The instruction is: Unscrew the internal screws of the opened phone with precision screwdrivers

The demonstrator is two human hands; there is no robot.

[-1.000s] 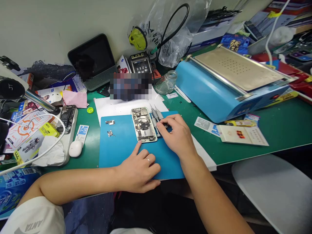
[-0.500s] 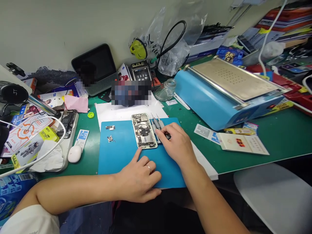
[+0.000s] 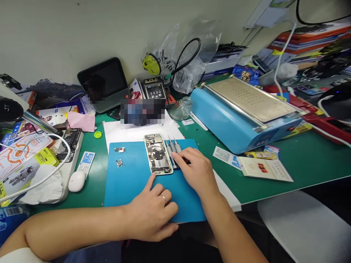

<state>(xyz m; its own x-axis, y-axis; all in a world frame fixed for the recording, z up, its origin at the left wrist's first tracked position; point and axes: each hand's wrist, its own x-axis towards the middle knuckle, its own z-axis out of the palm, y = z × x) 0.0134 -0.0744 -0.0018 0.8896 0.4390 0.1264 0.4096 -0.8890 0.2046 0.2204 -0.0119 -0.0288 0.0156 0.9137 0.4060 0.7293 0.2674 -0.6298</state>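
Observation:
An opened phone [image 3: 164, 166] with its inner parts exposed lies on the blue mat [image 3: 126, 190]. My left hand [image 3: 155, 213] rests at the mat's front, index finger stretched to the phone's lower edge, the other fingers loosely bent and holding nothing. Several slim screwdrivers [image 3: 169, 147] lie side by side along the phone's right edge, tips pointing away from me. Over their handles is my right hand [image 3: 196, 170], thumb and fingers closed around a screwdriver handle that is mostly hidden. Two small phone parts, a metal-plated piece [image 3: 120, 149] and a camera-like piece [image 3: 120, 163], sit on the mat's left.
A blue heating machine [image 3: 219, 120] with a metal plate stands at the right. Behind the mat are a glass jar [image 3: 181, 109] and a tilted display [image 3: 105, 84]. Leftward lie a white earbud case [image 3: 77, 181], packets and a white cable [image 3: 67, 160].
The camera view has shifted, so the whole bench appears lower and slightly left. My right hand has edged closer over the screwdriver handles; my left finger stays at the phone's lower edge.

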